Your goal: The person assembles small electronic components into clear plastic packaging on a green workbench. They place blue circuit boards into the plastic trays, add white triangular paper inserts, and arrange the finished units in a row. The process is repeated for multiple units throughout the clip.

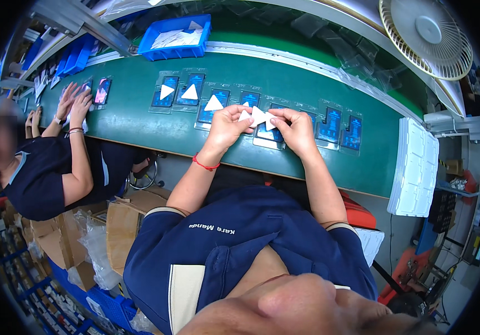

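Note:
Over the middle of the green bench, my left hand (229,129) and my right hand (296,129) are close together, fingers pinched. Between them are small white triangular pieces (258,116), and each hand grips one at its fingertips. Whether they are paper or card I cannot tell. Below and around my hands lies a row of flat, dark blue phone-shaped panels (329,125) in clear plastic trays. To the left, more white triangles (189,92) lie on top of several panels. The panels at the right end bear none. My fingers partly hide the panels beneath them.
A blue bin (175,38) with white pieces stands at the bench's back edge. Stacked white plastic trays (414,167) stand at the right end, below a fan (427,30). At left, a co-worker (55,162) reaches over the same bench (122,120). Cardboard boxes (122,229) stand behind.

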Motion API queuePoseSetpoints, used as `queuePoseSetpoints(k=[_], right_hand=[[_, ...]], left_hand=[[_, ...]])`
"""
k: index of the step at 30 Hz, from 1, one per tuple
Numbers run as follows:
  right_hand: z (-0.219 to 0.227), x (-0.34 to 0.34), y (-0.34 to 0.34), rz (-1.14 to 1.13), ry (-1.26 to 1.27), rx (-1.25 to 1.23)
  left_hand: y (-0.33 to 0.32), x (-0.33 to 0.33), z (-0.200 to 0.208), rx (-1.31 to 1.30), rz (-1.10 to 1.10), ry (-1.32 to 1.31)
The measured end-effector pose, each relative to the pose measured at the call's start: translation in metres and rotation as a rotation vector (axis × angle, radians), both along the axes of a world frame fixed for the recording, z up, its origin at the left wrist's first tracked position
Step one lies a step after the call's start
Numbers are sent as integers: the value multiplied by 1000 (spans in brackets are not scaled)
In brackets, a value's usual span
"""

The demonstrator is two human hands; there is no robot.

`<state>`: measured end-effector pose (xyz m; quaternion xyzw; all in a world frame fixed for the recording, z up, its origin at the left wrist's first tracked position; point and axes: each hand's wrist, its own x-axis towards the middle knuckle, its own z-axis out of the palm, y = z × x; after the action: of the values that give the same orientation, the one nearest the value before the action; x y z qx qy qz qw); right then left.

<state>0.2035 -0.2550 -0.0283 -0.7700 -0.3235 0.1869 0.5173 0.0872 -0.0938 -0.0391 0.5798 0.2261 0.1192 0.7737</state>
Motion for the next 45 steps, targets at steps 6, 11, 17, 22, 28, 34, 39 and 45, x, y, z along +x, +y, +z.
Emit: queuePoseSetpoints(k=[6,11,17,22,28,34,39,45], right_hand=[[-1,-4,-7,-180,-746,-80],[5,-12,-13,-98,-331,109],[-5,1,-54,-315,-746,-176],[1,-15,-45,-211,-566,33],[0,3,-55,-297,-394,170],[-21,45,-105,-557,-678,-368],[-24,36,-95,-588,-860,-347],[-27,38,-98,-564,-863,-349]], left_hand=[[-4,4,4,48,2,8],[-23,10,5,25,-146,-34],[-29,12,10,-20,-254,-46],[-41,19,9,32,-271,-29],[-28,30,20,463,-288,-46],[166,65,51,1172,373,76],[275,97,44,1334,39,488],[287,128,50,1265,-250,649]])
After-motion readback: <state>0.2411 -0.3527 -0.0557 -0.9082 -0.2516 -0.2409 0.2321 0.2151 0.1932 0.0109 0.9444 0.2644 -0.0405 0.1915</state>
